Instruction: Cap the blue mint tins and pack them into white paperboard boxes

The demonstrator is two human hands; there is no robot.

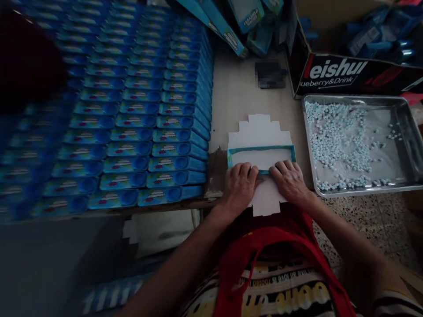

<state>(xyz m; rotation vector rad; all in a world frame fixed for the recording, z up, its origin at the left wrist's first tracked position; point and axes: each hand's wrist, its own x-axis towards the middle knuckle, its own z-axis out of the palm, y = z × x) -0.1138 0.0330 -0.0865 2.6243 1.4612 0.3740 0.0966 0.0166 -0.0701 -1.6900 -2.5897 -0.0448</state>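
Note:
A partly folded cardboard box (262, 159) lies at the table's front edge, white inside with a narrow blue rim. Its far flap (259, 131) spreads flat on the table, and its near flap (266, 198) hangs toward my body. My left hand (240, 182) is closed over the left part of the box's near wall, fingers curled inward. On the right part of the same wall, my right hand (289, 180) grips in the same way, thumbs close together. The undersides of both hands are hidden.
Rows of blue packs (132, 119) fill the table's left side. To the right sits a metal tray (363, 191) of small pale candies. Behind it stands a black printed carton (350, 72) holding blue items. Blue boxes (228, 31) and a dark blurred object (270, 75) lie farther back.

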